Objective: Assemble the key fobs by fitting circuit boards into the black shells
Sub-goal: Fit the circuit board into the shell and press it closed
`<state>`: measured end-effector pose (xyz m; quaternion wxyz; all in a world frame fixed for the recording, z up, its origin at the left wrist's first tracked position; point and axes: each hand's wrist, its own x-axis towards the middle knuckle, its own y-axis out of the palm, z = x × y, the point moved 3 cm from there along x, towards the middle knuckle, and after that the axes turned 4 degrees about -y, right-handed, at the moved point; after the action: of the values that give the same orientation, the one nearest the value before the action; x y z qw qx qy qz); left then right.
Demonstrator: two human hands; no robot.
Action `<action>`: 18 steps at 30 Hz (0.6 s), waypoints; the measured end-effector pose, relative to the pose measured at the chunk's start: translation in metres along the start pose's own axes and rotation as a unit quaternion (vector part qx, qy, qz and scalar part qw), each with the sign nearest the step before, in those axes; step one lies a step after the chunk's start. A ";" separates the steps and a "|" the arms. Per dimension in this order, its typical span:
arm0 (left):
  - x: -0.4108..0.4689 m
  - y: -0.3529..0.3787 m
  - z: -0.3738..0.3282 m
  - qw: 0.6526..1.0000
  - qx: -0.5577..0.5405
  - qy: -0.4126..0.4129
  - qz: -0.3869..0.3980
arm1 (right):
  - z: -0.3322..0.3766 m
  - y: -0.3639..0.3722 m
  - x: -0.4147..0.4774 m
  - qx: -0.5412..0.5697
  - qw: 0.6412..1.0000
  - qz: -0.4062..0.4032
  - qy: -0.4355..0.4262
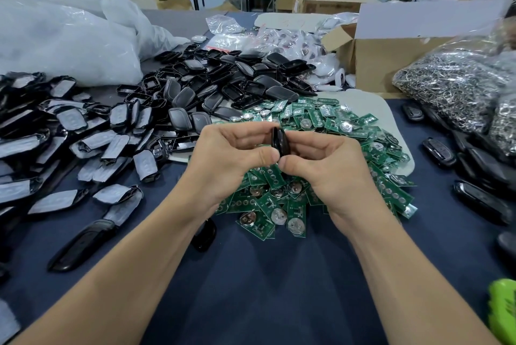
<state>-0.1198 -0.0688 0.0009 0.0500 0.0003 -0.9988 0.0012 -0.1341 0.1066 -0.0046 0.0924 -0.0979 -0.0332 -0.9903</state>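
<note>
A black key fob shell (280, 141) stands edge-on between both my hands above the table's middle. My left hand (231, 156) pinches its left side with thumb and curled fingers. My right hand (321, 166) pinches its right side the same way. Below and behind the hands spreads a heap of green circuit boards (329, 132) with round silver cells. Behind that lies a pile of empty black shells (223, 85). The inside of the held shell is hidden.
Film-covered black fob parts (55, 135) crowd the left of the dark blue table (259, 275). Finished-looking black fobs (474, 177) line the right. A bag of metal rings (460, 85), a cardboard box (391, 48) and a white plastic bag (55, 37) stand behind. A green object (502, 308) sits bottom right.
</note>
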 end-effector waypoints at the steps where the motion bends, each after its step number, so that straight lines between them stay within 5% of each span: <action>1: 0.000 0.000 0.000 1.000 0.001 0.001 -0.003 | 0.000 0.000 0.000 -0.012 1.000 -0.002 -0.004; 18: -0.004 0.001 -0.006 0.998 0.052 0.011 -0.029 | 0.009 0.004 -0.004 -0.158 0.986 -0.010 -0.055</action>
<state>-0.1152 -0.0677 0.0066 0.0611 0.0321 -0.9963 0.0520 -0.1275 0.1046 0.0034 0.0637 -0.1650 0.1176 -0.9772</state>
